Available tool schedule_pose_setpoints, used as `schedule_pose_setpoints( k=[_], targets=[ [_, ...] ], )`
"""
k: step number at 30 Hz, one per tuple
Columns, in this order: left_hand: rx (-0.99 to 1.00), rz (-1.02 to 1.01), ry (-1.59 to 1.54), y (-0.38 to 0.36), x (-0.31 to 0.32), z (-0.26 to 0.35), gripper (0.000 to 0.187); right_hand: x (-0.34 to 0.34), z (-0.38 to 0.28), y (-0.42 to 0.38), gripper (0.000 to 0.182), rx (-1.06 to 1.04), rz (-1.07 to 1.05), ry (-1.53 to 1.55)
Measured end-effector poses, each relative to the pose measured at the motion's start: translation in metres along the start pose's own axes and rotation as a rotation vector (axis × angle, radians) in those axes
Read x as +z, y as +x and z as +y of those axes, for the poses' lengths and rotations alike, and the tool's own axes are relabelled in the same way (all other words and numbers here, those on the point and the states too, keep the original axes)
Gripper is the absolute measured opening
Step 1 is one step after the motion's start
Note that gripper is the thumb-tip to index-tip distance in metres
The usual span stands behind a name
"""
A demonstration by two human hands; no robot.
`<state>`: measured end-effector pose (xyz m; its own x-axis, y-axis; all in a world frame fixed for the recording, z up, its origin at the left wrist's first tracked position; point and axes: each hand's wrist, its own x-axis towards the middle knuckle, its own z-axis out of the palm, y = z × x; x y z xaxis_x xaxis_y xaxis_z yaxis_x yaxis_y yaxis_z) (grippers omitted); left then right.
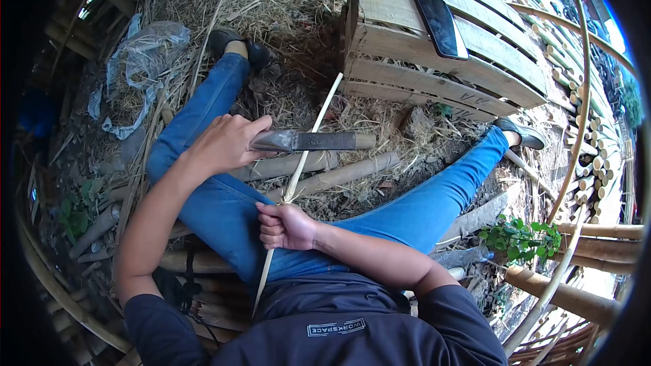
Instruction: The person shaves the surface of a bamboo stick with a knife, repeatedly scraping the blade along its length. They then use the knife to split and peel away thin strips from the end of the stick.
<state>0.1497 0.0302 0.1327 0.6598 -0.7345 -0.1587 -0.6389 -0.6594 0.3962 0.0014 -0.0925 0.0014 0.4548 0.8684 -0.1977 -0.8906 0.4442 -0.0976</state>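
My left hand (pixel 227 142) is closed around the near end of a flat metal blade tool (pixel 325 141), shiny by the fingers and dark farther along, with a wood-coloured end at right. The tool lies crosswise over a thin pale bamboo strip (pixel 317 122). My right hand (pixel 290 226) is wrapped in a fist round that strip, lower down, in front of my lap. From the fist the strip slants up toward the crate and down to my shirt. Some frayed fibres (pixel 290 196) show just above the fist.
A slatted wooden crate (pixel 393 47) stands ahead, with a phone (pixel 441 27) on top. Cut bamboo pieces (pixel 349 175) lie between my legs. Plastic sheeting (pixel 146 61) lies on straw at left. Stacked bamboo poles (pixel 593 156) and a leafy plant (pixel 521 238) are at right.
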Motion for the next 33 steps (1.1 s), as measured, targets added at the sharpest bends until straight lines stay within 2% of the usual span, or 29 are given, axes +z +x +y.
schedule_pose_setpoints(
  k=[3,6,9,12,13,16,20,29,33],
  targets=[
    [0.250,0.165,0.104,-0.017,0.008,-0.004,0.022,0.000,-0.001,0.006,0.051,0.031,-0.037,0.003],
    [0.185,0.236,0.266,-0.026,0.018,-0.017,0.021,-0.002,0.000,0.005,0.051,0.014,-0.030,0.010],
    [0.008,0.149,0.236,-0.030,0.025,-0.021,0.020,0.000,0.000,0.004,0.051,-0.006,-0.021,-0.002],
    [-0.046,0.092,0.174,-0.028,0.031,-0.016,0.018,0.001,0.001,0.005,0.051,0.013,-0.010,-0.014],
    [-0.082,0.029,0.277,-0.026,0.031,-0.008,0.018,0.000,0.002,0.005,0.051,0.010,0.001,-0.009],
    [0.021,0.110,0.254,-0.024,0.046,-0.012,0.015,-0.002,0.004,0.006,0.050,0.008,0.018,-0.001],
    [0.066,0.086,0.312,-0.018,0.051,-0.020,0.010,-0.001,0.002,0.004,0.049,0.015,0.043,-0.007],
    [0.100,0.247,0.415,0.002,0.049,-0.034,0.005,0.003,0.007,0.003,0.049,0.031,0.043,-0.035],
    [0.111,0.257,0.489,0.021,0.049,-0.042,0.002,0.003,0.004,0.000,0.049,0.026,0.074,-0.028]
  ],
)
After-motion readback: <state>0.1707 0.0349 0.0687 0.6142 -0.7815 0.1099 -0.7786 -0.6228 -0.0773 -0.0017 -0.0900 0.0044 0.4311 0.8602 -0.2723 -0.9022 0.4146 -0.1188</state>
